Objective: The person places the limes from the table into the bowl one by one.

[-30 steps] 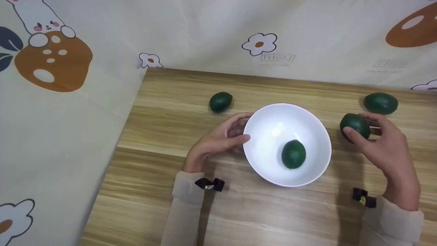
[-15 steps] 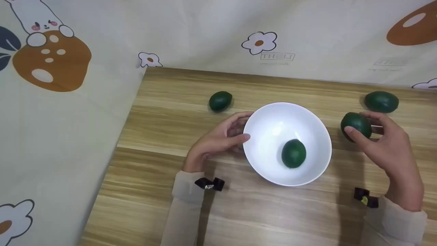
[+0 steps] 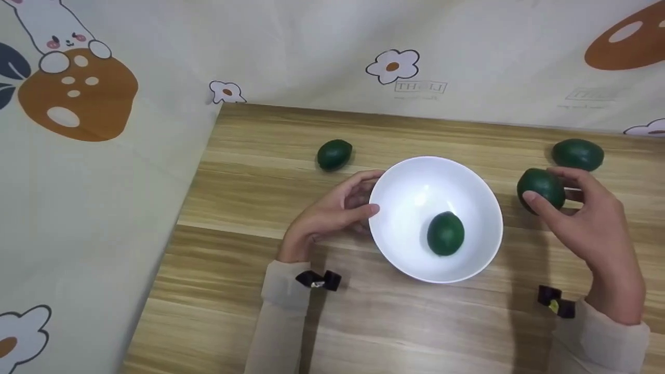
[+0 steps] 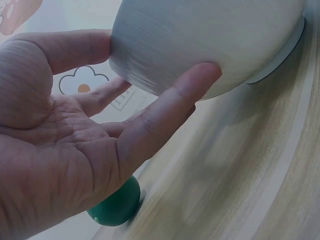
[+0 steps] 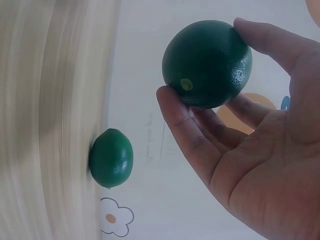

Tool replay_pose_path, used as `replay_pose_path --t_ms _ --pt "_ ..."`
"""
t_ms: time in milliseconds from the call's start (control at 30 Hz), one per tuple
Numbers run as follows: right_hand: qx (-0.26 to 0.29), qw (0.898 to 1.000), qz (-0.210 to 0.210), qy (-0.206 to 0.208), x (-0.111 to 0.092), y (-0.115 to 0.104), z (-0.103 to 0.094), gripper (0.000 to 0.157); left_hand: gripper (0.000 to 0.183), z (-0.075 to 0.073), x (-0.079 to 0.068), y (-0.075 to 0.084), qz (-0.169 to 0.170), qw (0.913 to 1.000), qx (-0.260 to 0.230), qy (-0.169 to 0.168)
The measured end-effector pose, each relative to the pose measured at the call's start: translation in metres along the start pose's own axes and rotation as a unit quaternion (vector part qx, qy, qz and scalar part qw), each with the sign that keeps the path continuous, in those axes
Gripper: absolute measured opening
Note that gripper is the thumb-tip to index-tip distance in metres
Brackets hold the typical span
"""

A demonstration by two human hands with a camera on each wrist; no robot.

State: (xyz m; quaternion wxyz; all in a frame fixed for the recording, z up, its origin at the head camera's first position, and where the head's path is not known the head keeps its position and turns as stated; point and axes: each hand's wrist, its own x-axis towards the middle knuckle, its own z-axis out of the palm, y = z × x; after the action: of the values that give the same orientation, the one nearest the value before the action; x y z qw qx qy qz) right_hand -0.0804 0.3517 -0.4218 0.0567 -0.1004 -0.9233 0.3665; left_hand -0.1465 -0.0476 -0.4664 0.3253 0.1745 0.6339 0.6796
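Observation:
My left hand (image 3: 335,210) holds a white bowl (image 3: 400,244) from its left side. The thumb lies at the rim, and the other fingers touch the outer wall, as the left wrist view shows. Inside the bowl is one dark green lime (image 3: 446,234). To the right of the bowl, my right hand (image 3: 592,218) grips another lime (image 3: 540,188) between thumb and fingertips. The right wrist view shows this lime (image 5: 207,62) with a pale stem mark, raised off the table.
One lime (image 3: 577,154) lies at the back right, just beyond my right hand. A smaller-looking lime (image 3: 334,155) sits behind my left hand. The wooden table (image 3: 234,291) ends at a printed cloth (image 3: 311,52) behind and on the left.
Over the last second my right hand and its lime have shifted very slightly up in the head view. The left hand and the bowl have kept their place.

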Motion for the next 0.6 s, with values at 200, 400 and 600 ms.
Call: replay_pose_path --t_ms 200,400,600 --pt "-0.008 1.0 0.002 -0.003 -0.001 -0.0027 -0.0006 0.065 0.063 0.0001 0.0001 -0.0003 0.001 1.0 -0.006 -0.002" --pt "-0.001 1.0 0.007 -0.006 -0.0024 -0.0043 -0.0012 0.064 0.064 0.0006 0.0005 -0.0005 0.001 1.0 -0.006 0.002" --pt "0.015 1.0 -0.009 -0.002 -0.003 -0.0077 0.0006 0.062 0.065 0.0001 -0.0006 0.0002 -0.004 0.9999 0.0 0.011"
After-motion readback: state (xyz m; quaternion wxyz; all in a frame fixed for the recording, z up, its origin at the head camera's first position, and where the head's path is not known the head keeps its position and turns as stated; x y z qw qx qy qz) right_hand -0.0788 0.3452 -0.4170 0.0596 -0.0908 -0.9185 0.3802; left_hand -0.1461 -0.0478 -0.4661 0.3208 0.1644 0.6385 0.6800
